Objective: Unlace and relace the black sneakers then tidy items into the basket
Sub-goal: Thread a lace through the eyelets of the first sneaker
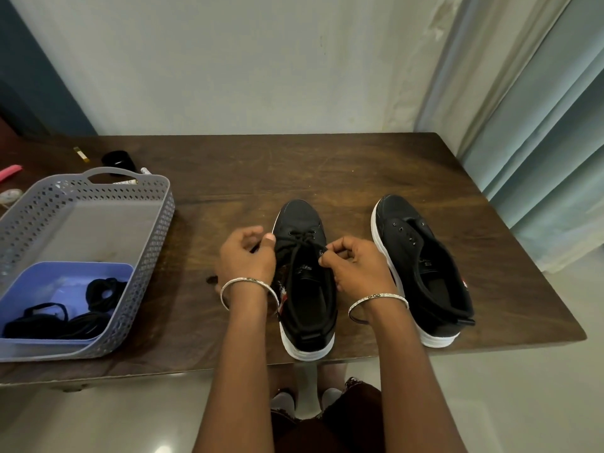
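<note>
Two black sneakers with white soles stand on the wooden table (343, 171), toes pointing away from me. The left sneaker (302, 220) carries a black lace (302, 241) through its front eyelets only. My left hand (245, 256) pinches one end of that lace at the shoe's left side. My right hand (354, 263) pinches the other end at an eyelet on the shoe's right side. The right sneaker (415, 253) has bare eyelets and no lace. A grey perforated basket (143, 256) sits at the left.
Inside the basket lies a blue tray (65, 273) with loose black laces (98, 292). Behind the basket are a black round object (118, 159), a pink item (9, 173) and small bits. A curtain (539, 125) hangs at the right; the table's near edge is close to the shoe heels.
</note>
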Motion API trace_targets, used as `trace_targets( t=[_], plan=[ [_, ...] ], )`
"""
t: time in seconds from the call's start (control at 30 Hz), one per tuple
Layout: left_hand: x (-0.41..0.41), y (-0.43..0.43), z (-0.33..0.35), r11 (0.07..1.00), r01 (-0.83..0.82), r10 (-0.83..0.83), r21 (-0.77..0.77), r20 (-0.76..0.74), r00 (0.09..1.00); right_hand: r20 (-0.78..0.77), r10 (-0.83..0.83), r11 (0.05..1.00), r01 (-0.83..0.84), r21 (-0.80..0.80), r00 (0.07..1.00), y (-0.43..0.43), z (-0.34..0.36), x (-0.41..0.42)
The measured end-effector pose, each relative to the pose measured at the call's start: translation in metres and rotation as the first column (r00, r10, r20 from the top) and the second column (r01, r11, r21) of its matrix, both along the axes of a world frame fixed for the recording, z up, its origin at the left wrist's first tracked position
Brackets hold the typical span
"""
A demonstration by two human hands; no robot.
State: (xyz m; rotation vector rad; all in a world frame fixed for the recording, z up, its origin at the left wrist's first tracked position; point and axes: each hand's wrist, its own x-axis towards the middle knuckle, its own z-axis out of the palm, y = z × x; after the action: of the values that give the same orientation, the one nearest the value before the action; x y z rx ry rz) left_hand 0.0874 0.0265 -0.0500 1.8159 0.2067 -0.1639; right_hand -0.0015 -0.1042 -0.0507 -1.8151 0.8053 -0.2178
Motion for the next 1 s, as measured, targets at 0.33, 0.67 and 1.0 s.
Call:
trace_targets(
  t=[0.33,0.67,1.0],
  plan=[
    [-0.019,-0.017,0.019,0.690,0.219,-0.512,0.690,0.252,0.821,-0.008,0.009,1.000,-0.009,-0.013,1.000,-0.002,-0.001,0.000],
    [-0.008,-0.013,0.017,0.929,-0.055,-0.038,-0.365,-0.245,0.969,-0.002,0.012,1.000,-0.012,0.023,1.000,-0.001,0.002,-0.001],
    [-0.010,-0.007,0.015,0.847,0.277,-0.425,0.453,0.264,0.866,-0.008,0.007,1.000,-0.007,0.012,1.000,-0.001,0.000,0.001]
  ],
)
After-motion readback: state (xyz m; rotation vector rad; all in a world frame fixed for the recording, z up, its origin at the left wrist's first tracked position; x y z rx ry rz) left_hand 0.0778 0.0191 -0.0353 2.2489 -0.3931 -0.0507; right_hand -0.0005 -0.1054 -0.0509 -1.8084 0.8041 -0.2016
